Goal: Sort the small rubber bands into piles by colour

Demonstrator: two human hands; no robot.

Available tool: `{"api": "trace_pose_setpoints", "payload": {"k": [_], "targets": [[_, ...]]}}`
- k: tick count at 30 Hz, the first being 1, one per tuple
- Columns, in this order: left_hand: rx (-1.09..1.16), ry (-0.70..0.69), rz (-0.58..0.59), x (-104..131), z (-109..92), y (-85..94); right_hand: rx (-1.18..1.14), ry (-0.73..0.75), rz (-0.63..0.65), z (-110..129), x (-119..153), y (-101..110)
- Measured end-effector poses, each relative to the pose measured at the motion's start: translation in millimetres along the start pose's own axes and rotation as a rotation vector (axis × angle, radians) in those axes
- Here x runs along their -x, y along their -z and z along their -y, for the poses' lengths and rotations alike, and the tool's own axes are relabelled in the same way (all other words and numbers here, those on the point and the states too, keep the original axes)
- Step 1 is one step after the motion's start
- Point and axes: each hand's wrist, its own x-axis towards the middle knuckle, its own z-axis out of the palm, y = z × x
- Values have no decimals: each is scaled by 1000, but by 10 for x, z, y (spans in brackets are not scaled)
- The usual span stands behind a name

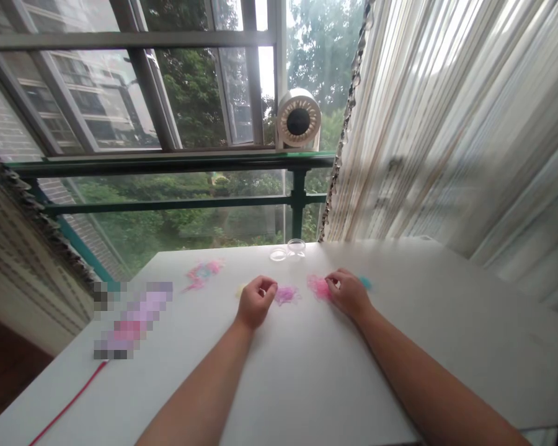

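My left hand (256,301) is closed in a pinch beside a loose purple pile (287,295) of what look like small rubber bands. Whatever lies between its fingertips is too small to make out. Behind that hand a bit of a yellow pile (240,290) shows. My right hand (351,294) also pinches, its fingertips at the edge of a pink pile (318,286); I cannot tell what they hold. Partly covered by the right hand is a teal pile (365,282). A mixed pile (204,271) of pink, blue and other colours lies farther left.
Two clear round pieces, a flat one (278,254) and a cup-like one (296,248), stand at the white table's (307,371) far edge. A blurred-out purple object (134,322) with a red cable (69,406) lies left. Beyond are a white fan (299,121), railing and curtain (400,136).
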Motion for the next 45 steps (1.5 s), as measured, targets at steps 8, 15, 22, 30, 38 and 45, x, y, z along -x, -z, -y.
{"api": "trace_pose_setpoints", "payload": {"k": [8,15,22,30,38,45], "targets": [[3,18,3,1,47,-30,-112,-63,-100,44,8,123],[13,-31,75,91,-43,-110,-272,346,425,548,320,-27],[-166,-147,124,45,-192,49,-152,531,753,773,562,-210],[-497,158,-117,-314,261,1023,-39,470,882,909,471,-184],[-937,557,-145,-169,587,1636,55,467,813,958,496,-397],[-998,594,-144,-233,637,1651,-73,547,945,878,415,-355]]}}
